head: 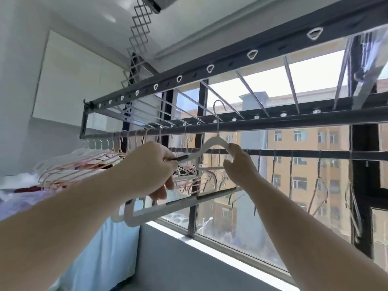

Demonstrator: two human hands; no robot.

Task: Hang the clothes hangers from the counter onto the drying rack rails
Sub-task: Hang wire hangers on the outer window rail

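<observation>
Overhead: drying rack (231,59) by the window (241,219). Both hands raised to it, one white hanger (212,141) between them. Left hand (151,166) curled round the hanger's left shoulder. Right hand (239,164) pinching the right shoulder, just beside the neck. Hook (218,103) stands above the near rail (294,123), not seated on it. Pink hangers (84,162) crowd the same rail farther left.

White hanger (211,141), pink hangers (71,168), dark grey rack rails (273,123), tan building (304,164)
</observation>
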